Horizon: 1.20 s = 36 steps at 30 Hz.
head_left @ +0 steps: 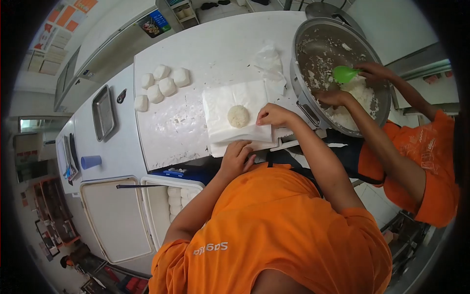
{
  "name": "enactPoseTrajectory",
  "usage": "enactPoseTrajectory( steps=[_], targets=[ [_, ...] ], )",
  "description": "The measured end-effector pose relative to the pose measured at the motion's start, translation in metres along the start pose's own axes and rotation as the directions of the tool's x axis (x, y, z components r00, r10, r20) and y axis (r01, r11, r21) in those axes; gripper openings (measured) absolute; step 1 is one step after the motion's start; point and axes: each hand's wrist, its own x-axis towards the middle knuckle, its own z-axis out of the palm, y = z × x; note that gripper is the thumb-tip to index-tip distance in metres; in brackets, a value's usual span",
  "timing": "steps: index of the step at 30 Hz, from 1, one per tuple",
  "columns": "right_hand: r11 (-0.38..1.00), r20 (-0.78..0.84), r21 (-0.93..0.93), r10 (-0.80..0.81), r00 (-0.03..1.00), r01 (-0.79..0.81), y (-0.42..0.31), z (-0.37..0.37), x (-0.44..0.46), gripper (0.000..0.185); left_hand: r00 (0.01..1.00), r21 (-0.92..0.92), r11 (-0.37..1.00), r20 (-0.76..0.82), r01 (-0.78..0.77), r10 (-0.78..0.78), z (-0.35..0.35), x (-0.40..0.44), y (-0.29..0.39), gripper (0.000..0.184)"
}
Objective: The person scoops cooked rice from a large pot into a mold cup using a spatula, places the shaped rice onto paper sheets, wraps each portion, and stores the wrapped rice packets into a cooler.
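Observation:
A round, flat rice patty (238, 116) lies on a stack of white paper sheets (220, 105) on the table. My right hand (273, 115) is at the right edge of the sheets, thumb and fingers pinched on the top sheet just right of the patty. Below the patty, my left hand (237, 157) rests on the lower edge of the paper with its fingers apart and nothing held. Several white wrapped bundles (167, 86) are grouped on the table to the left.
At the right, a co-worker's hands, one with a green scoop (345, 74), are inside a large metal pot (313, 105) of rice. Crumpled plastic (269, 61) lies beside it. Left are a metal tray (104, 112), blue cup (91, 162) and open cooler (152, 210) holding white bundles.

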Motion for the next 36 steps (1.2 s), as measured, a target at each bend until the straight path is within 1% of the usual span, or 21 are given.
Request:
enactPoseTrajectory(
  steps=[1, 4, 7, 8, 9, 11, 13, 15, 16, 18, 19, 21, 24, 25, 26, 27, 30, 31, 33, 35, 36],
  targets=[
    [1.000, 0.006, 0.024, 0.003, 1.000, -0.004, 0.001, -0.001, 0.001, 0.023, 0.998, 0.016, 1.000, -0.063, 0.002, -0.001, 0.001, 0.004, 0.003, 0.031],
    [0.998, 0.024, 0.065, 0.009, 1.000, -0.010, 0.005, -0.005, 0.003, 0.024, 0.980, 0.194, 0.979, -0.196, 0.059, -0.020, -0.005, 0.022, 0.021, 0.033],
    [0.999, 0.037, 0.031, 0.009, 0.999, -0.011, 0.000, -0.009, 0.004, 0.026, 0.985, 0.360, 0.921, -0.134, 0.147, -0.105, -0.005, 0.026, 0.029, 0.039],
    [1.000, 0.036, 0.017, 0.016, 0.999, -0.016, -0.002, -0.009, 0.003, 0.024, 0.972, 0.315, 0.923, 0.005, 0.223, -0.236, -0.001, 0.020, 0.026, 0.040],
    [1.000, 0.033, 0.000, 0.021, 0.999, -0.021, -0.005, -0.010, 0.002, 0.023, 0.924, 0.279, 0.911, 0.147, 0.303, -0.353, 0.008, 0.010, 0.018, 0.041],
    [0.999, -0.001, -0.013, 0.053, 0.999, -0.053, -0.007, -0.009, 0.002, 0.024, 0.861, 0.238, 0.904, 0.294, 0.355, -0.415, 0.019, -0.004, 0.008, 0.044],
    [0.998, -0.014, -0.012, 0.065, 0.998, -0.065, -0.004, -0.008, 0.005, 0.025, 0.889, 0.203, 0.934, 0.300, 0.294, -0.345, 0.019, -0.007, 0.007, 0.046],
    [0.998, -0.005, 0.002, 0.059, 0.998, -0.059, -0.002, -0.006, 0.006, 0.025, 0.978, 0.276, 0.940, -0.005, 0.202, -0.209, 0.020, 0.002, 0.014, 0.048],
    [0.995, -0.010, -0.025, 0.091, 0.996, -0.092, -0.002, -0.006, 0.007, 0.025, 0.981, 0.322, 0.933, -0.154, 0.162, -0.117, 0.019, 0.007, 0.017, 0.050],
    [0.985, -0.021, -0.077, 0.156, 0.987, -0.157, -0.004, -0.009, 0.010, 0.026, 0.974, 0.297, 0.931, 0.017, 0.212, -0.227, 0.022, 0.007, 0.011, 0.062],
    [0.985, -0.076, -0.022, 0.169, 0.983, -0.171, 0.007, -0.006, 0.015, 0.030, 0.955, 0.288, 0.927, 0.101, 0.239, -0.277, 0.021, 0.009, 0.009, 0.068],
    [0.979, -0.186, 0.089, 0.198, 0.962, -0.184, 0.014, 0.002, 0.023, 0.038, 0.935, 0.366, 0.879, 0.059, 0.306, -0.350, 0.024, 0.017, 0.010, 0.081],
    [0.889, -0.405, 0.455, 0.259, 0.877, -0.053, 0.007, 0.023, 0.008, 0.043, 0.912, 0.398, 0.848, 0.064, 0.350, -0.406, 0.031, 0.020, -0.003, 0.093],
    [0.971, -0.522, 0.239, 0.144, 0.841, -0.018, 0.008, 0.033, -0.004, 0.048, 0.908, 0.395, 0.848, 0.073, 0.353, -0.412, 0.033, 0.023, -0.011, 0.097],
    [1.000, -0.603, 0.008, 0.006, 0.798, -0.002, 0.014, 0.045, -0.021, 0.052, 0.912, 0.386, 0.851, 0.054, 0.356, -0.406, 0.032, 0.027, -0.015, 0.096],
    [0.975, -0.646, -0.223, -0.146, 0.749, -0.003, 0.020, 0.050, -0.031, 0.056, 0.915, 0.377, 0.854, 0.035, 0.359, -0.401, 0.032, 0.028, -0.018, 0.096],
    [0.995, -0.570, -0.086, -0.083, 0.818, 0.041, 0.037, 0.044, -0.038, 0.064, 0.922, 0.380, 0.852, -0.010, 0.361, -0.387, 0.032, 0.033, -0.024, 0.096],
    [0.998, -0.534, -0.002, 0.050, 0.844, -0.060, 0.025, 0.032, -0.033, 0.064, 0.924, 0.387, 0.849, -0.023, 0.359, -0.381, 0.032, 0.037, -0.025, 0.096],
    [0.951, -0.430, 0.154, 0.310, 0.848, -0.269, -0.024, -0.009, -0.008, 0.065, 0.931, 0.394, 0.851, -0.036, 0.348, -0.364, 0.032, 0.041, -0.029, 0.094],
    [0.937, -0.771, -0.175, 0.060, 0.634, -0.302, -0.047, -0.017, 0.029, 0.057, 0.933, 0.415, 0.845, -0.031, 0.337, -0.357, 0.033, 0.044, -0.030, 0.093],
    [0.928, -0.721, -0.226, 0.046, 0.692, -0.296, -0.046, -0.031, 0.045, 0.054, 0.933, 0.431, 0.839, -0.023, 0.332, -0.358, 0.032, 0.047, -0.030, 0.092]
  ],
)
